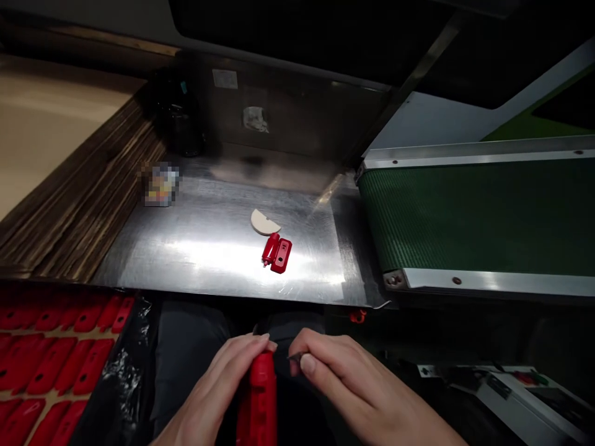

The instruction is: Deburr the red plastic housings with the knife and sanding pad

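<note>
My left hand [218,387] grips a long red plastic part [258,402] upright over my lap. My right hand [351,384] pinches a small thin dark piece [294,357] beside the top of the red part; what the piece is cannot be told. On the shiny metal table [195,248] ahead lies a small red plastic part [276,253], and a pale half-round piece [263,223] rests just behind it.
A box of several red plastic parts [51,365] on cardboard sits at the lower left. A green conveyor belt [478,217] runs at the right. A stack of dark flat sheets [88,198] lies left of the table. A grey device [525,396] is at the lower right.
</note>
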### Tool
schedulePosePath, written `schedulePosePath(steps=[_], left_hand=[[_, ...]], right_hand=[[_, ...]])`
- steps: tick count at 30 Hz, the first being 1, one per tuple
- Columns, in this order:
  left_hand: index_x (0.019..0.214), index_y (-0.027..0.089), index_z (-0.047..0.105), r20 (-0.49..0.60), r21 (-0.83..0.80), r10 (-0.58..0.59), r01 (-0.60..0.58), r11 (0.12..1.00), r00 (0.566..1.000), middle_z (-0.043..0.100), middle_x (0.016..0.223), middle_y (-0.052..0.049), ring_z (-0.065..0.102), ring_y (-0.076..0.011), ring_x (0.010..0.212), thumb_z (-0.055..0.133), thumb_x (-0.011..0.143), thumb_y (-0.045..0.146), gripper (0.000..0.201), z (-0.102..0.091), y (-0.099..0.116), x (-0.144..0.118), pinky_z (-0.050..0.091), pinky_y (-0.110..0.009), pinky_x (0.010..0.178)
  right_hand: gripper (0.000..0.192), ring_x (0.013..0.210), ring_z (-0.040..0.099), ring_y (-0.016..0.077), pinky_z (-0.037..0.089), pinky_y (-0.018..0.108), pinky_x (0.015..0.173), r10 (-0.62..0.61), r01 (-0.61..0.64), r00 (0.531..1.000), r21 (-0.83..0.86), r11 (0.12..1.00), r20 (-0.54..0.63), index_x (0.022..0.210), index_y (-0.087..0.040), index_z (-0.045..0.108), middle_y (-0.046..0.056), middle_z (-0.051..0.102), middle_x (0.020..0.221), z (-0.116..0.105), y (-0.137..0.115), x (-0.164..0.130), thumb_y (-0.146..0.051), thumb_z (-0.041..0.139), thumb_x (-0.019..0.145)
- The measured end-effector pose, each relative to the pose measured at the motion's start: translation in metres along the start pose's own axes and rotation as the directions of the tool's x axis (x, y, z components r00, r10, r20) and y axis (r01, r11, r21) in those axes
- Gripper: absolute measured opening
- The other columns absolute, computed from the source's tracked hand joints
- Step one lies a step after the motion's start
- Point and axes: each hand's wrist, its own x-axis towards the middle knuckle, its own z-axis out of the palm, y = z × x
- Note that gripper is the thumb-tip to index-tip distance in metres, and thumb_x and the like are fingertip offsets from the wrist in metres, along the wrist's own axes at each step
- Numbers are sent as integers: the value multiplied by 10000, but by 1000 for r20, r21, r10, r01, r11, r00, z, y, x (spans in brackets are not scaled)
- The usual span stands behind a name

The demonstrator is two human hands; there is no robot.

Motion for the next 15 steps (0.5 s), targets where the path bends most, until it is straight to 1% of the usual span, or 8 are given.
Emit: schedulePosePath(steps=[3,6,9,12,15], left_hand=[[1695,354,333,-21,26,-2,2,1000,1000,570,1612,-123,525,-415,1501,900,835,428,1033,0,7,-4,438,-528,1269],[1691,362,338,-52,21,6,-4,1000,999,567,1608,-117,555,-386,1479,840,900,384,938,1,11,-2,476,-481,1246],[1699,360,313,-65,4,21,-21,1000,998,559,1607,-124,573,-372,1460,815,924,364,924,1,13,1,501,-452,1225],[1706,361,293,-64,5,36,-35,999,997,558,1605,-130,575,-377,1454,822,921,372,946,1,13,3,508,-457,1218],[1713,383,266,-79,31,43,-40,999,996,570,1595,-125,584,-378,1444,834,915,383,980,2,13,5,513,-467,1214]], right_hand=[[317,753,588,116,408,249,713,-63,68,997,-136,988,37,993,-263,603,-59,652,874,3,-9,4,-415,396,1180],[305,698,557,109,383,255,653,-72,81,996,-211,974,49,933,-251,569,-65,622,832,7,-12,6,-370,418,1169],[295,699,564,111,392,254,644,-73,81,996,-228,970,42,930,-247,569,-60,631,843,10,-13,9,-352,424,1166],[304,718,591,121,413,253,654,-79,87,996,-234,968,42,961,-248,597,-47,651,861,11,-11,12,-364,413,1172],[325,710,601,130,417,259,642,-110,116,993,-257,959,36,1001,-248,614,-30,665,880,13,-9,14,-378,376,1181]])
